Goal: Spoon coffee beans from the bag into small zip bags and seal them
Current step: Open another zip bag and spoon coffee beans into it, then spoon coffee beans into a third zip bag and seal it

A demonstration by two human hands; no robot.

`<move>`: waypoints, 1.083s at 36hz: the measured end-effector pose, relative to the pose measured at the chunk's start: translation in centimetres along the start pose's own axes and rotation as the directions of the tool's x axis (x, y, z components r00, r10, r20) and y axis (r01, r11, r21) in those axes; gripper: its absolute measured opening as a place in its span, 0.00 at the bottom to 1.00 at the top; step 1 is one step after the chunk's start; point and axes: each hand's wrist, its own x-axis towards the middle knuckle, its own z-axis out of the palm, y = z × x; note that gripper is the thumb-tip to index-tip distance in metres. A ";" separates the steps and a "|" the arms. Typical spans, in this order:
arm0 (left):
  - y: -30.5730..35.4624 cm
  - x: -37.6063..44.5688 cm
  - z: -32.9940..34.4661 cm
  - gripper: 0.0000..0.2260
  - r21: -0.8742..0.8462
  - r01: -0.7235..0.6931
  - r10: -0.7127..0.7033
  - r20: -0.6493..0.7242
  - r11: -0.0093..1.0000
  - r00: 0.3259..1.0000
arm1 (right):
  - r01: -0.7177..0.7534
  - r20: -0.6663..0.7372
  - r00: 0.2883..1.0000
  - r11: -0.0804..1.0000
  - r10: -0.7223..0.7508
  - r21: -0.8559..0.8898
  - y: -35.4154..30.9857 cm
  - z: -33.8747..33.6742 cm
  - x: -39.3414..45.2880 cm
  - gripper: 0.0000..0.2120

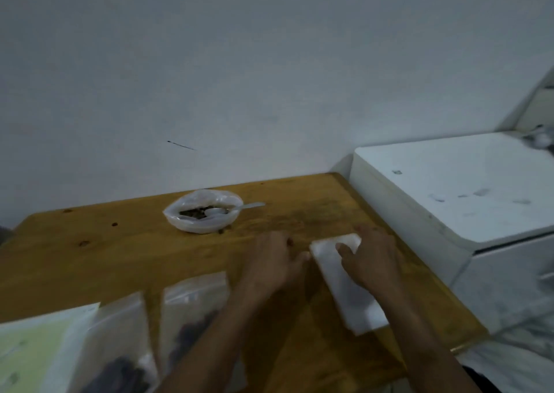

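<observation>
An open plastic bag of coffee beans point(204, 215) sits near the table's far edge, with a white spoon point(248, 206) lying in it, handle pointing right. A white stack of empty zip bags point(338, 278) lies on the right part of the table. My right hand point(371, 260) rests flat on top of the stack, thumb on its upper face. My left hand point(275, 260) is beside the stack, its curled fingers pinching the stack's left edge. Two zip bags holding dark beans point(192, 317) lie at the near left, blurred.
The wooden table point(120, 251) stands against a plain wall. A white box-like appliance point(467, 188) stands close to the table's right edge. A pale green sheet point(30, 353) lies at the near-left corner. A few loose beans point(221, 230) lie by the open bag.
</observation>
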 end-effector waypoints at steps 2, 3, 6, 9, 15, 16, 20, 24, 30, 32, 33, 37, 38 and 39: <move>1.1 0.7 1.3 0.09 -0.008 -0.002 0.002 0.022 1.000 1.000 | -0.014 0.021 1.000 1.000 0.014 0.002 1.2 0.2 0.1 0.31; 1.5 1.0 1.9 0.11 -0.010 -0.001 0.002 0.023 1.000 1.000 | -0.012 0.026 1.000 1.000 0.012 0.021 1.6 0.3 0.1 0.31; 2.2 1.5 3.4 0.11 0.006 0.000 0.000 0.022 1.000 1.000 | -0.009 0.025 1.000 0.995 0.007 0.104 2.2 0.8 0.1 0.29; 2.5 1.6 4.5 0.13 0.031 0.005 -0.005 -0.010 0.999 1.000 | -0.012 0.000 1.000 0.989 0.012 0.148 2.6 1.1 0.1 0.27; 2.5 1.7 5.1 0.10 0.076 0.028 -0.022 -0.071 0.997 0.997 | -0.034 -0.089 0.994 0.958 0.062 0.284 2.9 1.1 0.2 0.25; 2.5 1.7 5.2 0.10 0.064 0.034 -0.029 -0.070 0.997 0.997 | -0.028 -0.109 0.992 0.952 0.065 0.306 2.9 1.1 0.2 0.24; 2.4 1.8 5.2 0.11 -0.005 0.049 -0.049 -0.070 0.999 0.996 | -0.050 -0.130 0.985 0.914 0.111 0.404 2.5 0.4 0.2 0.19; 2.2 1.6 4.4 0.13 -0.126 0.074 -0.083 -0.061 0.989 0.995 | -0.052 -0.089 0.989 0.837 0.119 0.545 1.5 -1.2 0.1 0.04; 3.3 -0.7 -0.9 0.16 -0.674 0.151 -0.142 0.070 0.723 0.987 | -0.029 0.039 0.999 0.577 -0.005 0.816 -0.8 -4.6 -0.5 0.01; 3.3 -1.6 -2.9 0.08 -0.782 0.143 -0.081 0.118 0.606 0.990 | -0.044 0.064 0.998 0.509 -0.022 0.860 -2.1 -4.8 -0.6 0.02; 3.0 -1.9 -3.7 0.05 -0.806 0.132 -0.059 0.121 0.577 0.991 | -0.059 0.083 0.996 0.476 -0.029 0.878 -2.8 -4.7 -0.7 0.03; 0.4 -2.1 -6.2 0.09 -0.754 0.024 -0.089 -0.045 0.656 0.995 | -0.096 0.160 0.977 0.384 -0.138 0.919 -6.2 -3.3 -0.9 0.08; -0.4 -2.0 -6.9 0.11 -0.729 -0.004 -0.094 -0.094 0.685 0.991 | -0.099 0.179 0.968 0.387 -0.176 0.917 -7.1 -2.9 -1.0 0.08; -1.3 -1.9 -7.6 0.12 -0.700 -0.025 -0.095 -0.132 0.714 0.987 | -0.097 0.194 0.957 0.396 -0.214 0.913 -8.0 -2.7 -1.1 0.07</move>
